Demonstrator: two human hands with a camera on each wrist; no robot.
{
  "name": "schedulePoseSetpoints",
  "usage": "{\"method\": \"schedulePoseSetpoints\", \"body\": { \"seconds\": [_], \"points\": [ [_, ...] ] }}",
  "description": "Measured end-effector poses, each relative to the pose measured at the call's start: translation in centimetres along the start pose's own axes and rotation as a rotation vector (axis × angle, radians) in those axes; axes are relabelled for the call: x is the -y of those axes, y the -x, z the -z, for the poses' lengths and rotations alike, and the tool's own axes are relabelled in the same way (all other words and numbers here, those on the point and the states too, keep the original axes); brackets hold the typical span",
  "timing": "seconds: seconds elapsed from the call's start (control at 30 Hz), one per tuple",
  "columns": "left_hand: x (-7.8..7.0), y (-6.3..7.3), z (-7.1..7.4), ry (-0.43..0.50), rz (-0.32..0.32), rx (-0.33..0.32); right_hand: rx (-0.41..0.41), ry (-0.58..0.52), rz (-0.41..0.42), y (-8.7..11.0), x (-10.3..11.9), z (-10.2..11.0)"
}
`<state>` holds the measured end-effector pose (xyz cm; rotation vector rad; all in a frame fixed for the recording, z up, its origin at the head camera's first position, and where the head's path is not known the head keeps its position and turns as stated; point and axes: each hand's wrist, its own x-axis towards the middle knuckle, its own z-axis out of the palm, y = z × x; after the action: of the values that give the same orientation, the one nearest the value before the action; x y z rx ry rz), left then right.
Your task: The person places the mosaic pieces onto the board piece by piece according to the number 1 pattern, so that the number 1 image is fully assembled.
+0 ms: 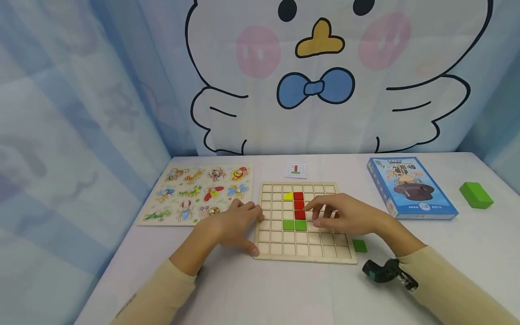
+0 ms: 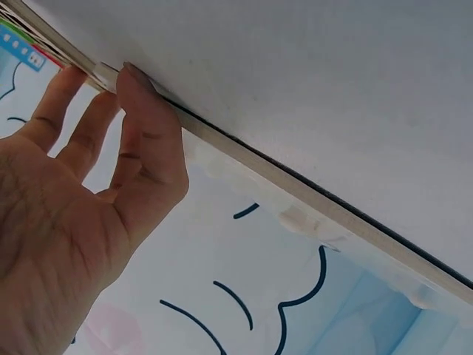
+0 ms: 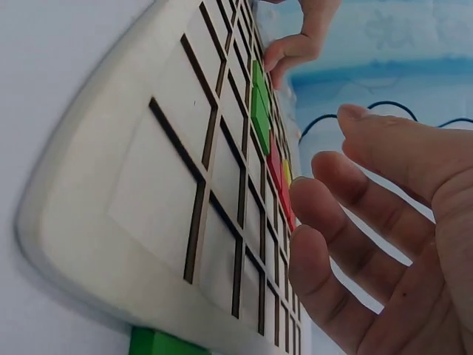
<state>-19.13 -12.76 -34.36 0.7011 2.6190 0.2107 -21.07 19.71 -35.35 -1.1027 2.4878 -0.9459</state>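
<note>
A wooden grid board (image 1: 280,249) lies on the table. Three red squares (image 1: 299,206) stand in a column on it, with a yellow piece (image 1: 288,196) left of the top one and two green squares (image 1: 294,225) below. My left hand (image 1: 231,225) touches the board's left edge, its thumb near the front left corner and its fingers farther back. My right hand (image 1: 345,214) hovers over the board, fingertips just right of the red squares. In the right wrist view its fingers (image 3: 325,214) are loosely bent, and nothing shows between them and the thumb.
A small pattern card (image 1: 296,170) lies behind the board. To the left is an insect picture board (image 1: 183,194). At the right are a blue box (image 1: 414,189) and a green block (image 1: 476,195). One green square (image 1: 359,245) lies beside the grid board's right edge.
</note>
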Motion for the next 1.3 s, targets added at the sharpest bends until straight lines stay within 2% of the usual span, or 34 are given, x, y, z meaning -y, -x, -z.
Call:
{"method": "schedulePoseSetpoints", "body": {
  "seconds": [0.13,0.37,0.6,0.9,1.3],
  "points": [
    [-0.1,0.0,0.4,-0.005,0.01,0.001,-0.03,-0.015,0.014,0.9,-0.2,0.3],
    [-0.1,0.1,0.3,-0.005,0.033,0.006,-0.069,-0.012,-0.024,2.6,-0.9,0.7],
    [0.0,0.3,0.5,-0.002,0.047,-0.006,-0.087,-0.014,-0.04,3.3,-1.3,1.1],
    [0.0,-0.1,0.1,-0.005,0.042,0.005,-0.093,-0.024,-0.068,4.8,-1.7,0.9],
    [-0.5,0.1,0.2,0.005,0.04,0.007,-0.133,-0.004,-0.125,7.4,-2.0,1.6]
  ]
}}
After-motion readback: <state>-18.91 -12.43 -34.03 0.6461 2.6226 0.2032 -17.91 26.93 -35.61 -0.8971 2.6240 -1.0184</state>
